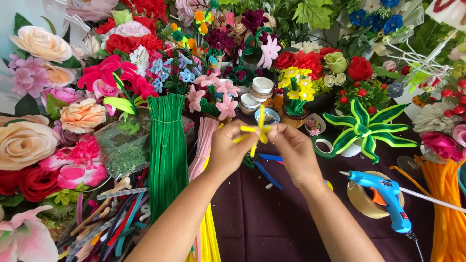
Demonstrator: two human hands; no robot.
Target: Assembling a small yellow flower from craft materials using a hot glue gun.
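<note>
Yellow stems (258,130), pinched by left hand (232,151) and right hand (293,151) fingers closed: may untwist if grip slackens; glue gun (383,196) at 4 o'clock.

Fuzzy yellow pipe cleaners (258,130), glossy blue plastic glue gun (383,194), matt dark cloth tablecloth (272,218)

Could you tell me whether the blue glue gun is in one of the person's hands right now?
No, the blue glue gun lies on the table by a tape roll, while the left hand and right hand pinch yellow pipe cleaners.

clear plastic bag of green moss (125,148) left of green stems bundle (167,145), white-lidded jars (262,87) behind
</note>
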